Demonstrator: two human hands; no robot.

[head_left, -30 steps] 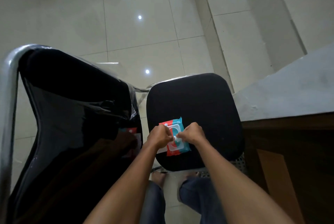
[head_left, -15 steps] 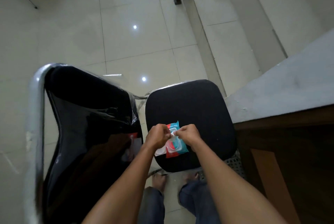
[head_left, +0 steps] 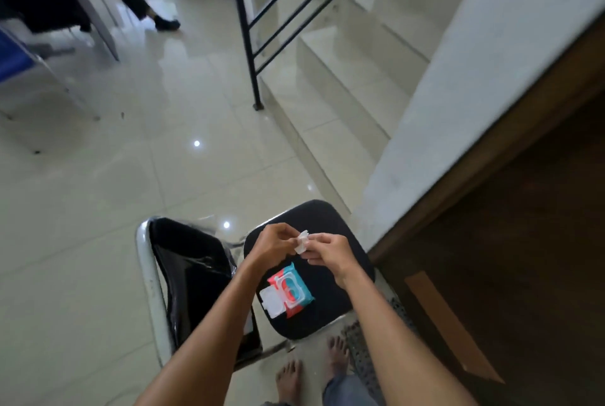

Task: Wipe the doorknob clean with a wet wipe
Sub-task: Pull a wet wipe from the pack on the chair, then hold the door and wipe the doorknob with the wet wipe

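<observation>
A small white wet wipe (head_left: 302, 242) is pinched between my left hand (head_left: 271, 243) and my right hand (head_left: 330, 251), held above the chair. Below them a blue and red wet wipe pack (head_left: 289, 289) lies on the black chair seat (head_left: 327, 222) with its white lid flipped open to the left. No doorknob is in view; a brown wooden door (head_left: 510, 242) fills the right side.
The chair's glossy black backrest with a chrome frame (head_left: 183, 274) stands to the left. A black stair railing (head_left: 252, 45) and tiled steps (head_left: 343, 84) rise ahead. A grey wall (head_left: 458, 78) borders the door. Another person's legs (head_left: 137, 2) are at the far left.
Both hands have lifted off the pack with a wipe pulled out between them. The pack's lid now lies open. The camera has tilted up, showing the stairs and room.
</observation>
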